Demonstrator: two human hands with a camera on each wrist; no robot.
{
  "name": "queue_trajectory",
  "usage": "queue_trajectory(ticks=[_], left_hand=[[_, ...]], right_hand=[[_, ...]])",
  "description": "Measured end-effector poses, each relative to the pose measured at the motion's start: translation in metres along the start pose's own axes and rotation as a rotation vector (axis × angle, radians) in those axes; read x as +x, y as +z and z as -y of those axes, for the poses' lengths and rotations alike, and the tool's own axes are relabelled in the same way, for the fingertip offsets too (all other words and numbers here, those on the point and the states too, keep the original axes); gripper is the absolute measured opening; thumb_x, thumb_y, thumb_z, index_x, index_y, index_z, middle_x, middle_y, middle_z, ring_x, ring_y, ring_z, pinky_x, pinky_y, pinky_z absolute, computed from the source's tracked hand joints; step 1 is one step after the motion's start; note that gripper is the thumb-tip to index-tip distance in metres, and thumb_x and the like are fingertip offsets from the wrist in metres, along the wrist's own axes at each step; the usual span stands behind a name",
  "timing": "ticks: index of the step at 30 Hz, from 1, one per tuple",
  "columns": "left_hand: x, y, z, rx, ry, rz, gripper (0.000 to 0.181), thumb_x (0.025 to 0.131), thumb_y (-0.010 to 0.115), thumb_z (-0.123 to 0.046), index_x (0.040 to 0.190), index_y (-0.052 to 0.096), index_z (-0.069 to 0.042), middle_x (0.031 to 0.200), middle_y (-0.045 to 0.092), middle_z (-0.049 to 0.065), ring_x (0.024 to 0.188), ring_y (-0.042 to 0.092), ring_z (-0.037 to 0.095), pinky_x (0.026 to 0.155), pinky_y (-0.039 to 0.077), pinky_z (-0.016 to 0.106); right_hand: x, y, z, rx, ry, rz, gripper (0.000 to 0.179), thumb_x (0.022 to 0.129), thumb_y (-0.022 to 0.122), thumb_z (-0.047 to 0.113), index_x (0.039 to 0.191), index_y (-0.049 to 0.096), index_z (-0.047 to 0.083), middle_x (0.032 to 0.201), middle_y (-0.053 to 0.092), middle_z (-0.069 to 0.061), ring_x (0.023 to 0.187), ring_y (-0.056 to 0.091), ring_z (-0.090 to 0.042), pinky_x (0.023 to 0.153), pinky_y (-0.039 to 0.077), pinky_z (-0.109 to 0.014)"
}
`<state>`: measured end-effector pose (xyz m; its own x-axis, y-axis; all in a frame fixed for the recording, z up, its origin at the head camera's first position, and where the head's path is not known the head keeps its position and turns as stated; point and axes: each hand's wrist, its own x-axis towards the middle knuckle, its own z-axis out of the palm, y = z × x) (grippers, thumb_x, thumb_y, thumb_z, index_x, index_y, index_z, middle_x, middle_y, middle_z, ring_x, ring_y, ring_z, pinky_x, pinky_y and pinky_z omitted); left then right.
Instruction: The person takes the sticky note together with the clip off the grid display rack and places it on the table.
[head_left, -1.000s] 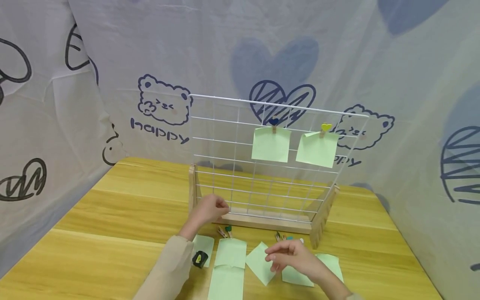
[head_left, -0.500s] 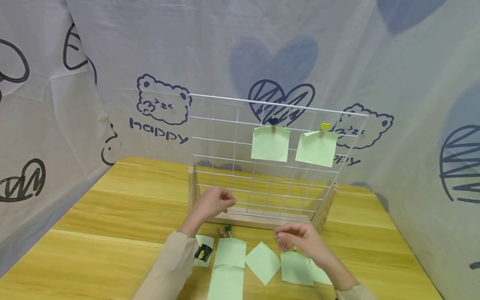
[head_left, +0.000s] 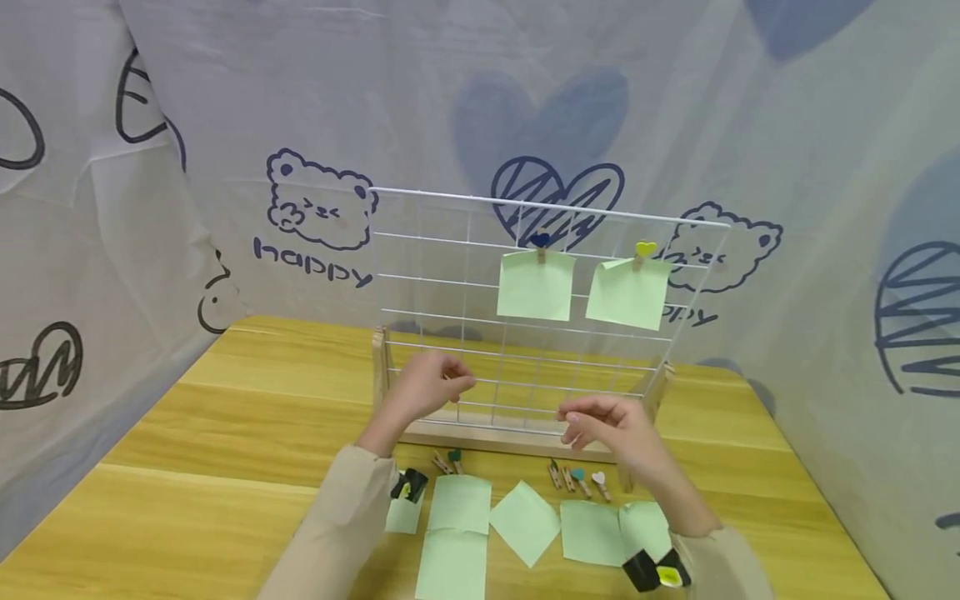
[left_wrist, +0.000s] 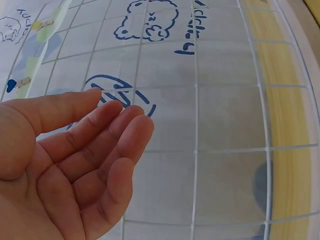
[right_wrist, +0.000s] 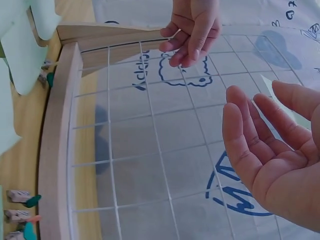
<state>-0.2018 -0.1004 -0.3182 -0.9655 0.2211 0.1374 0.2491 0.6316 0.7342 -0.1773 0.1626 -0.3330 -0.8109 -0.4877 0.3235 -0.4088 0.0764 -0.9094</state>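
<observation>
My left hand (head_left: 429,387) is raised in front of the lower left of a white wire grid (head_left: 551,207). Its fingers are loosely bent, and the left wrist view shows nothing between thumb and fingers (left_wrist: 135,135). My right hand (head_left: 621,429) hovers before the grid's lower right, fingers relaxed and also holding nothing. Two pale green paper notes hang high on the grid, one (head_left: 536,287) under a dark blue heart clothespin (head_left: 541,240), the other (head_left: 628,294) under a yellow heart clothespin (head_left: 645,250).
The grid stands in a wooden base (head_left: 480,432). In front lie several green notes (head_left: 525,523) on the wooden table (head_left: 247,417). Small clothespins lie in two groups, a green-heart one (head_left: 456,459) at left and a white-heart one (head_left: 601,483) at right. A printed curtain hangs behind.
Both hands have risen away from the table toward the grid, the right one moving up and rightward, uncovering the clothespins beneath it. The hanging notes have stayed put.
</observation>
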Motion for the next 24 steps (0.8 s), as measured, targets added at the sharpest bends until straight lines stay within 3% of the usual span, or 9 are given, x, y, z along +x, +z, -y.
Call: queue_trajectory(ticks=[8,18,24], left_hand=[[0.004,-0.007,-0.013,0.025,0.035,-0.011,0.014,0.086,0.06,-0.016,0.09,0.067,-0.005,0.08,0.063,0.002,0.061,0.058,0.012,0.056,0.047,0.025],[0.003,-0.016,-0.028,0.023,0.073,-0.02,0.014,0.086,0.06,-0.016,0.092,0.067,-0.005,0.08,0.063,0.002,0.06,0.055,0.012,0.053,0.046,0.025],[0.005,-0.018,-0.035,0.021,0.085,-0.03,0.014,0.086,0.06,-0.015,0.092,0.067,-0.004,0.081,0.063,0.003,0.063,0.058,0.014,0.058,0.048,0.026]], right_hand=[[0.009,-0.009,0.014,-0.07,0.002,-0.069,0.02,0.09,0.05,0.001,0.1,0.056,-0.016,0.087,0.065,0.005,0.07,0.063,-0.016,0.061,0.053,-0.032],[0.017,-0.011,0.024,-0.139,0.034,-0.118,0.02,0.089,0.052,0.003,0.102,0.058,-0.012,0.085,0.063,-0.019,0.071,0.062,-0.019,0.064,0.052,-0.037],[0.021,-0.013,0.027,-0.164,0.047,-0.16,0.021,0.089,0.053,0.004,0.103,0.058,-0.012,0.082,0.062,-0.021,0.068,0.062,-0.015,0.064,0.053,-0.036]])
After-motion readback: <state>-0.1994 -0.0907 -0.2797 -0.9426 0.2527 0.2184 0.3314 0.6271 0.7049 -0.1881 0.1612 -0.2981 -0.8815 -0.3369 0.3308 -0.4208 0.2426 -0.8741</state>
